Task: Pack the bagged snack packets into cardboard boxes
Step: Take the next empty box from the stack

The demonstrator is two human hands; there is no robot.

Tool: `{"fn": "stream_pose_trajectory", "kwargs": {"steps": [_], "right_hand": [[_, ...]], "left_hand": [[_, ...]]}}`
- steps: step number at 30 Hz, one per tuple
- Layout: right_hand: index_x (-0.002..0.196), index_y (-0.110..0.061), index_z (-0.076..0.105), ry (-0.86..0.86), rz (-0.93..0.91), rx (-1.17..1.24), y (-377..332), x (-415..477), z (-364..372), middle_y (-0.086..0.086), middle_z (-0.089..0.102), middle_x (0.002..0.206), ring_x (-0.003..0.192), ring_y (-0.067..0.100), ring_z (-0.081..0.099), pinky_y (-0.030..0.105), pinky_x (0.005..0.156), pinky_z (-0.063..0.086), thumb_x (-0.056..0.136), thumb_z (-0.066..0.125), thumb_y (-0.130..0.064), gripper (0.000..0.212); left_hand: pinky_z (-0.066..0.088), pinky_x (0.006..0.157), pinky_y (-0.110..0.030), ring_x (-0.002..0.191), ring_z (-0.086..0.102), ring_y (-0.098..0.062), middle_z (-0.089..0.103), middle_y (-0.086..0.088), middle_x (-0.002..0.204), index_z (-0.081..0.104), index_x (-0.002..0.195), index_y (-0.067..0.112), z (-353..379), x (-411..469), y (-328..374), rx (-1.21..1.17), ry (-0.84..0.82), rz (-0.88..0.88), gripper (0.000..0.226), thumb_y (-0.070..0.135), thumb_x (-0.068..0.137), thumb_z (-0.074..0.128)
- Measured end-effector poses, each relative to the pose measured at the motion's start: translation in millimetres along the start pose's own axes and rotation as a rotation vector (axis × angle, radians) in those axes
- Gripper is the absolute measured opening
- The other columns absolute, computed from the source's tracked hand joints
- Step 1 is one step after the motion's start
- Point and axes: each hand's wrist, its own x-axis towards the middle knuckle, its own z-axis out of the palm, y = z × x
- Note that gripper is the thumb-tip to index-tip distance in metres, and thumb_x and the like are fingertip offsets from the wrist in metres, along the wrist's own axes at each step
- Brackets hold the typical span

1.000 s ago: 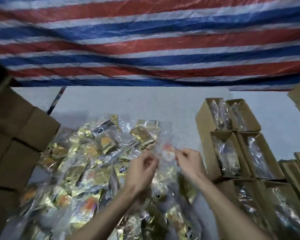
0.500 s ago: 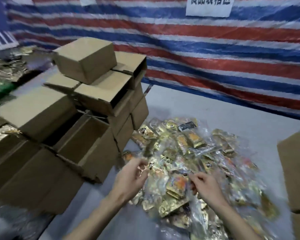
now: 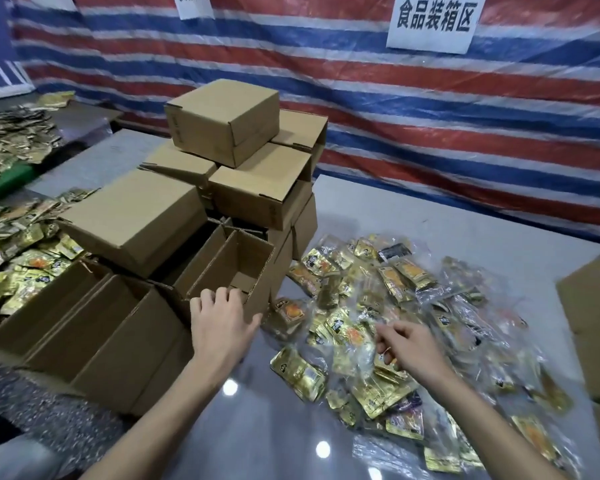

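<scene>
A pile of clear bags filled with gold snack packets (image 3: 413,282) lies on the grey table (image 3: 264,427), right of centre. To its left stands a stack of cardboard boxes (image 3: 222,123), some closed, some open. My left hand (image 3: 222,323) grips the near wall of an open, empty cardboard box (image 3: 232,261) at the stack's front; its fingers hook over the rim and the thumb lies outside. My right hand (image 3: 406,348) rests on the pile with curled fingers that pinch the clear plastic of one bag (image 3: 354,344).
More open boxes (image 3: 94,327) stand along the table's left front. Loose gold packets (image 3: 25,258) cover the surface further left. Another cardboard box (image 3: 589,323) sits at the right edge. A striped tarp with a white sign (image 3: 430,22) hangs behind.
My view has swung left from the filled boxes to the box stack. My left hand has left the bag and taken hold of the open box's rim. My right hand stays on the pile.
</scene>
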Motion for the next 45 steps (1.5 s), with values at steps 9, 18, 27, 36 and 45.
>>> {"fn": "stream_pose_trajectory", "kwargs": {"steps": [9, 18, 27, 36, 45], "right_hand": [[0.079, -0.007, 0.068, 0.031, 0.025, -0.026, -4, -17, 13, 0.000, 0.068, 0.067, 0.050, 0.009, 0.055, 0.018, 0.048, 0.041, 0.099, 0.059, -0.025, 0.029], [0.087, -0.009, 0.069, 0.091, 0.001, 0.028, 14, -38, 27, 0.006, 0.072, 0.079, 0.061, 0.013, 0.062, 0.023, 0.055, 0.048, 0.097, 0.059, -0.039, 0.033], [0.130, -0.030, 0.064, 0.159, 0.073, 0.284, 62, -67, 23, -0.010, 0.069, 0.121, 0.108, 0.008, 0.065, 0.037, 0.092, 0.048, 0.068, 0.045, -0.091, 0.089], [0.103, -0.013, 0.067, 0.172, 0.529, -0.140, 188, -111, 29, 0.011, 0.072, 0.103, 0.098, 0.030, 0.067, 0.036, 0.082, 0.054, 0.089, 0.059, -0.008, 0.017], [0.109, -0.009, 0.064, 0.138, 0.624, -0.208, 217, -127, 26, 0.011, 0.068, 0.108, 0.104, 0.029, 0.062, 0.028, 0.082, 0.047, 0.088, 0.056, -0.008, 0.022]], "left_hand": [[0.033, 0.076, -0.041, 0.078, 0.052, -0.033, 0.065, -0.008, 0.070, 0.068, 0.067, 0.008, 10, -1, -11, -0.172, 0.043, -0.015, 0.021, 0.016, 0.086, 0.063], [0.034, 0.069, -0.039, 0.073, 0.051, -0.028, 0.062, 0.001, 0.067, 0.070, 0.070, 0.014, -47, -67, -12, -0.280, 0.282, 0.204, 0.017, 0.023, 0.083, 0.063], [0.033, 0.071, -0.029, 0.075, 0.057, -0.020, 0.058, 0.009, 0.070, 0.072, 0.073, 0.023, -4, -134, 13, -0.345, -0.023, 0.735, 0.009, 0.027, 0.081, 0.072], [0.032, 0.080, -0.025, 0.088, 0.061, -0.011, 0.060, 0.016, 0.076, 0.072, 0.074, 0.030, 83, -185, 39, -0.273, -0.494, 1.073, 0.005, 0.033, 0.077, 0.075], [0.028, 0.096, -0.029, 0.113, 0.046, -0.016, 0.061, 0.005, 0.111, 0.065, 0.113, 0.028, 111, -214, 73, -0.215, -0.710, 0.965, 0.035, 0.049, 0.094, 0.043]]}}
